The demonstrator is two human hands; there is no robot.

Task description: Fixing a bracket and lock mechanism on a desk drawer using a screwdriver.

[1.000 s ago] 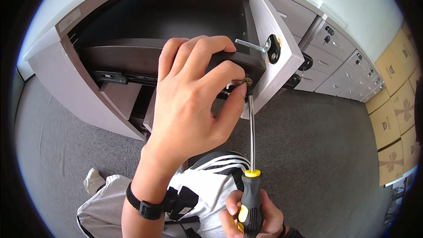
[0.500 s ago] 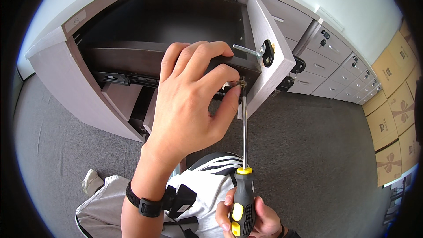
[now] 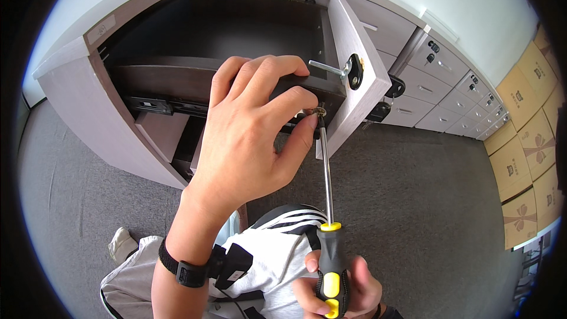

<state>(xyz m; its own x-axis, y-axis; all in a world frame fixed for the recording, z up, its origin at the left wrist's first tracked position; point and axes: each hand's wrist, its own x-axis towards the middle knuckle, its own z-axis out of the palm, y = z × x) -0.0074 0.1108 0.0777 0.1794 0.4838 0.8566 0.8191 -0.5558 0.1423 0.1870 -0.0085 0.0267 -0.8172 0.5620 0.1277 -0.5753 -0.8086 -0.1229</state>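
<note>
An open drawer [image 3: 159, 75] with dark sides and a pale front panel [image 3: 371, 62] extends from a pale cabinet [image 3: 112, 118]. My left hand [image 3: 251, 127] rests over the drawer's near side, its thumb and index finger pinched around a small round metal fitting [image 3: 319, 111] close to the front panel. A screwdriver [image 3: 332, 254] with a black and yellow handle points away from me, its tip at that fitting. Around the handle curl the fingers of my right hand [image 3: 361, 288]. A lock [image 3: 354, 72] with a projecting metal bar sits on the panel's inner face, above my fingertips.
More pale drawer cabinets [image 3: 422, 85] with locks and keys line the wall at right. Cardboard boxes [image 3: 522, 147] are stacked at the far right. A black drawer rail [image 3: 153, 105] runs below the drawer's side. Grey carpet [image 3: 413, 201] covers the floor.
The screwdriver's handle has turned slightly within my right hand and shifted a little to the right. My left hand stays at the fitting, a touch further left in view.
</note>
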